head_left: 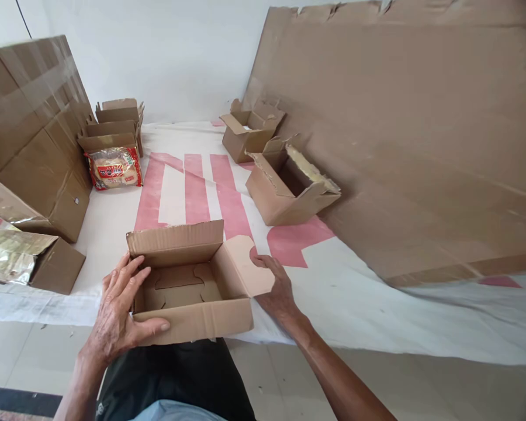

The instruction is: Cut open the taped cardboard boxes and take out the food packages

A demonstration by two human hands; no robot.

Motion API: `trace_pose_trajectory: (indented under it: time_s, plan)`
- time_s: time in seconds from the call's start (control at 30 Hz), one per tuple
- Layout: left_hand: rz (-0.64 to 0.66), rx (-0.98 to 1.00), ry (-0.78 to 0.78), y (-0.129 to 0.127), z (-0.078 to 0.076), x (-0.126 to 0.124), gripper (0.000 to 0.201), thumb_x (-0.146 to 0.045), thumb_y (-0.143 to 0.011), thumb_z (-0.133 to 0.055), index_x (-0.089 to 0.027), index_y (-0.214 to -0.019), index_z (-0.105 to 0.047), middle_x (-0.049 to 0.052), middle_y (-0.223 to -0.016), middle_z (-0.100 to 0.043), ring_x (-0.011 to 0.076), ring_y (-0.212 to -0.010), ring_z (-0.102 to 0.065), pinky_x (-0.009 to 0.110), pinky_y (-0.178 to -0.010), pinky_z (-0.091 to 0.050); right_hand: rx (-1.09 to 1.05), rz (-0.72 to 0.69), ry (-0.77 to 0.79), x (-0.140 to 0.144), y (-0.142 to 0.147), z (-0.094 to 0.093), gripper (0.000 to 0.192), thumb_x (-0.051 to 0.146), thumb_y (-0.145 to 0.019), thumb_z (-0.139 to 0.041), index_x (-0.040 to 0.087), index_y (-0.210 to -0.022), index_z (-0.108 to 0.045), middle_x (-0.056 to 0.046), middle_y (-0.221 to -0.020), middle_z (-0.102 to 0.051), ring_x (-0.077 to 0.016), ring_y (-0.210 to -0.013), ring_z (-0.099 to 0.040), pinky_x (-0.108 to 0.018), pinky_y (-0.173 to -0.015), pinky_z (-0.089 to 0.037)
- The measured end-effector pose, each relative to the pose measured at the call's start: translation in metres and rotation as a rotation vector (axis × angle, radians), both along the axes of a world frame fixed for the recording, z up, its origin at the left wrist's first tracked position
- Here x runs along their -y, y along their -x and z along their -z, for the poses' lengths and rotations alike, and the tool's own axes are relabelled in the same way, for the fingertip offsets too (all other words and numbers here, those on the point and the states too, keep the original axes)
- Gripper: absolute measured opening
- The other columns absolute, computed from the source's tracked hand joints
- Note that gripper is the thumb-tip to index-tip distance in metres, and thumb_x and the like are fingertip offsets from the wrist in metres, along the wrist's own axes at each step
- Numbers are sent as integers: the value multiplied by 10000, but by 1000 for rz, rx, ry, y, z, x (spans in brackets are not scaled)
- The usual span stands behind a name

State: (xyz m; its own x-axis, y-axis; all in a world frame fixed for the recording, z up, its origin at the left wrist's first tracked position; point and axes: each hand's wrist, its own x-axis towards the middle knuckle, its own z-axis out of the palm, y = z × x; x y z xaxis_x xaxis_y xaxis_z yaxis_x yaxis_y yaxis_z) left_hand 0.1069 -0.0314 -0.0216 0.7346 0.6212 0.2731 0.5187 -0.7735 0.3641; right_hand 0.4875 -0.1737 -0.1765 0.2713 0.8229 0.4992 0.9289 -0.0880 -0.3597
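Note:
An open cardboard box (179, 286) sits at the front edge of the table, its flaps up or folded out and its inside bare. My left hand (120, 313) grips the left end, with the fingers over the side wall and the thumb along the front flap. At the other end, my right hand (278, 289) holds the right end flap (245, 263), thumb near its notch; its other fingers are mostly hidden behind the flap. Interlocking bottom flaps show inside the box.
Two open small boxes (269, 199) (245, 140) stand at right, before a large leaning cardboard sheet (412, 128). At left are a big carton (30, 128), a taped box (56, 269), upright open boxes (114, 126) and a red-and-clear snack packet (115, 169). A white cloth (355, 298) covers the table.

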Motion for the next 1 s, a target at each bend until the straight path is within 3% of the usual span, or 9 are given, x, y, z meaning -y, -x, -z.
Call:
trace_pose_trajectory:
  time_s: [0.1,0.2,0.27,0.4,0.53,0.6,0.83,1.0]
  plan:
    - [14,2,-68,-2,2,4,653,-733,-920,-697,-245,-1353,-723,176,-1639,-543,459,-1594,-371,629,-1216,-396,18,42,-80,-5,2,3,328,168,-889,-544,199,-1187,-679,-122,-1074,-715,-301,-1007,-646,-439,-884,-545]
    - [-10,-35,-125,-5,-3,18,387,-581,-1021,-641,-253,-1155,-795,145,-1597,-592,421,-1581,-408,606,-1210,-420,62,40,-90,-9,3,6,231,210,-911,-546,201,-1105,-671,-122,-1036,-708,-307,-978,-634,-463,-888,-543]
    - [-35,-53,-154,-8,-7,30,312,-483,-1065,-593,-250,-1067,-802,133,-1560,-626,399,-1565,-439,596,-1207,-430,99,36,-84,-11,3,8,185,234,-937,-537,202,-1070,-662,-125,-1023,-702,-308,-967,-628,-469,-888,-538]
    - [-41,-74,-159,-9,-12,43,298,-464,-1059,-604,-232,-1082,-790,154,-1538,-636,407,-1554,-448,613,-1213,-419,127,26,-98,-14,3,10,138,264,-980,-522,217,-1016,-646,-115,-1001,-687,-295,-953,-620,-448,-890,-520]
    - [-12,-108,-132,-6,-14,42,577,-702,-838,-809,-227,-1163,-764,192,-1572,-588,483,-1567,-394,648,-1203,-405,118,23,-110,-17,4,12,167,331,-1018,-521,235,-937,-632,-89,-941,-658,-281,-913,-599,-429,-873,-498]
    - [-7,-133,-119,-7,-15,42,644,-714,-766,-865,-234,-1179,-751,192,-1583,-575,498,-1576,-373,661,-1203,-390,120,25,-116,-19,4,12,210,372,-1032,-522,239,-906,-626,-82,-923,-650,-277,-895,-589,-424,-860,-494]
    - [5,-254,-65,-20,-25,42,395,-384,-861,-887,-261,-1180,-689,121,-1263,-756,415,-1491,-500,667,-1222,-310,154,19,-159,-22,6,11,270,427,-1056,-517,237,-906,-635,-72,-902,-664,-270,-878,-606,-416,-842,-503]
    - [-53,-355,-61,-21,-41,14,296,-260,-878,-828,-251,-1123,-661,116,-1229,-758,357,-1344,-599,590,-1204,-324,142,-1,-183,-24,5,11,260,418,-1053,-524,218,-959,-660,-69,-904,-655,-261,-857,-612,-400,-818,-501]
